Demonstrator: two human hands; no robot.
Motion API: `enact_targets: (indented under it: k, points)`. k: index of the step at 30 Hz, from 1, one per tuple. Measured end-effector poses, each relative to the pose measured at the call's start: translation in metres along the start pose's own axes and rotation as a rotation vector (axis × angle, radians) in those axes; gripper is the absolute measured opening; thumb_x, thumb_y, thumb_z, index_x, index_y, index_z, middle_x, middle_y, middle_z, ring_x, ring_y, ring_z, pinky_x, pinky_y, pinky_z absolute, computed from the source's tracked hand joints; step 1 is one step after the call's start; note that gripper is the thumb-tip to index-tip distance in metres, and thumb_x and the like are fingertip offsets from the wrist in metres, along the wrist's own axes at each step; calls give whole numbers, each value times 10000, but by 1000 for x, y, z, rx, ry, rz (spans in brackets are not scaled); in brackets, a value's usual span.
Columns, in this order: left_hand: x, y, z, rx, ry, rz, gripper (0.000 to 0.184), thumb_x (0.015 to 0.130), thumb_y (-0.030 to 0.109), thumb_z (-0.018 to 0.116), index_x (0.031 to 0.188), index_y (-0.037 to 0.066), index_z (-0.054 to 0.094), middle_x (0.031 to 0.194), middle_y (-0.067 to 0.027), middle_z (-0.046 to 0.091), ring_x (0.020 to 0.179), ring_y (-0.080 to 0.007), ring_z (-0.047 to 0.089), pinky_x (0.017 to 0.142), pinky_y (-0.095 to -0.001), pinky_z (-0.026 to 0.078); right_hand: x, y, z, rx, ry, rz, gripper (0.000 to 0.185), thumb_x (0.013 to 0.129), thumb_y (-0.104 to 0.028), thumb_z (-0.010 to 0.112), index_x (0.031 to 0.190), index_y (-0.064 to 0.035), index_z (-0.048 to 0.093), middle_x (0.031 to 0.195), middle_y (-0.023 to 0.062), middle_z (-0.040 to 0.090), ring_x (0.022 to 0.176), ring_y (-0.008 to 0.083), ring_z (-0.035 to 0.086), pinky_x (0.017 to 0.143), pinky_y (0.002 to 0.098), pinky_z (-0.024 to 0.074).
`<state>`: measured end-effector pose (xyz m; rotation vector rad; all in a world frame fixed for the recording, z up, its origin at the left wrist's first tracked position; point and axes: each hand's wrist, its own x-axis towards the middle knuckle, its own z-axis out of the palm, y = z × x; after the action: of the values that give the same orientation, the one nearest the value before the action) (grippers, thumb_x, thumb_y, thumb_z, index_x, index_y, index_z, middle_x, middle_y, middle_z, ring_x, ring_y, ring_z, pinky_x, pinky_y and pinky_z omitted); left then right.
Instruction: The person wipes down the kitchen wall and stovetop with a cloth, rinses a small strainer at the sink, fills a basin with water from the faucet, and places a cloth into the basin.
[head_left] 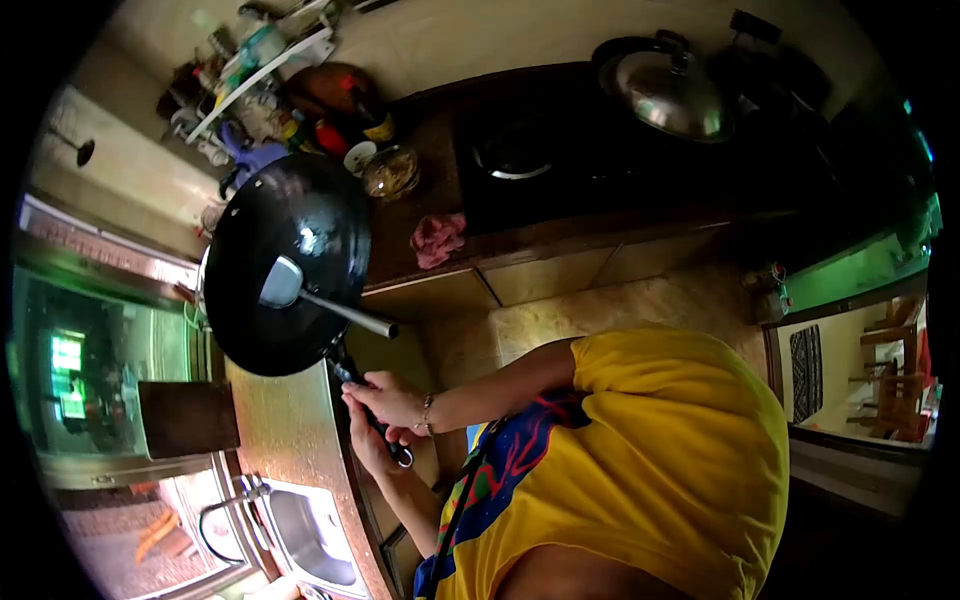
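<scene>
A large black wok [265, 215] is in front of me at the counter corner, its dark inside facing up. Inside it lies a metal spatula [282, 282], its steel shaft sticking out over the near rim. Both hands are closed around the long black wok handle [345, 368]. My right hand [392, 398], with a bracelet at the wrist, grips the upper part. Just below, my left hand [368, 442] wraps the same handle near its metal hanging ring. Whether the wok rests on the counter or hangs above it, I cannot tell.
A stove [520, 165] and a domed metal lid [672, 95] are along the counter. A pink cloth [437, 240] and a glass bowl [391, 172] lie nearer. Bottles and a rack [262, 82] stand behind the wok. On the other side is a sink [300, 530] with a faucet.
</scene>
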<state>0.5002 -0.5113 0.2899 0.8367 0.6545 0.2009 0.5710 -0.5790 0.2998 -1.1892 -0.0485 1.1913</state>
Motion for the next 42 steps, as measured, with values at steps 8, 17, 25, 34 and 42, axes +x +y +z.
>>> enact_targets:
  k: [8,17,25,34,42]
  points:
    - [45,-44,128,183,-189,-203,415,927,498,405,861,117,556,489,37,403,345,-69,342,312,-212,274,-40,-46,-118,246,282,-146,397,849,-523,518,909,-131,499,584,11,420,320,108,432,252,261,324]
    - [120,-114,213,48,-468,-389,286,960,422,371,920,155,464,615,23,438,407,-77,395,342,-231,326,-45,-72,-235,356,558,-209,364,833,-504,570,851,-141,552,542,-3,422,311,114,410,270,271,292]
    - [143,-138,254,367,-448,-298,291,971,392,355,836,151,448,589,22,430,389,-74,398,319,-233,311,-24,-70,-299,368,521,-164,432,798,-574,570,892,-170,447,639,9,412,358,136,434,300,284,278]
    - [168,-149,264,307,-453,-362,429,924,510,398,898,104,533,538,32,412,403,-66,412,359,-220,329,-14,-83,-315,345,604,-195,330,852,-492,550,876,-170,616,524,-36,378,291,84,345,257,264,267]
    - [174,-150,274,268,-419,-423,414,935,494,374,752,131,452,557,22,434,366,-92,404,303,-230,317,-8,-86,-334,271,563,-173,439,807,-558,572,851,-127,498,578,10,426,351,138,469,296,302,360]
